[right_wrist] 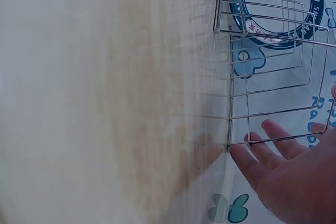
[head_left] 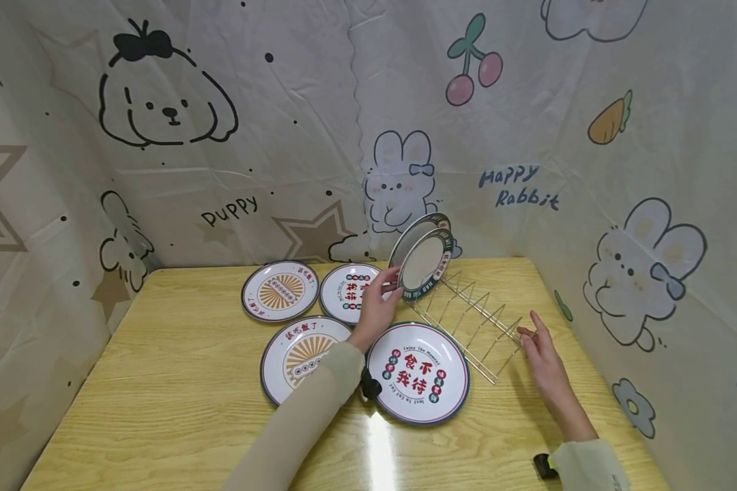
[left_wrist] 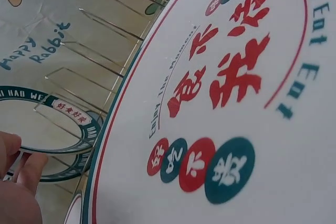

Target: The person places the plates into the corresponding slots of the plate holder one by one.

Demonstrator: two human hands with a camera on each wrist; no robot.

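Note:
My left hand (head_left: 377,303) pinches the lower left edge of a white plate with a green patterned rim (head_left: 426,266), tilted upright at the far end of the wire rack (head_left: 467,324). A second plate (head_left: 413,235) with a similar rim stands just behind it, partly covered. The left wrist view shows thumb and fingers on the plate's edge. At the rack's near right end is my right hand (head_left: 543,358), its fingers spread against the end wires (right_wrist: 278,139); it carries nothing. Close below the rack, a larger plate with red lettering (head_left: 417,375) lies flat.
Two sunburst plates (head_left: 280,291) (head_left: 301,351) and a smaller lettered plate (head_left: 344,293) lie flat to the left; my left arm overlaps the nearer sunburst plate. A printed cloth (head_left: 295,136) hangs behind and beside the wooden table (head_left: 178,368).

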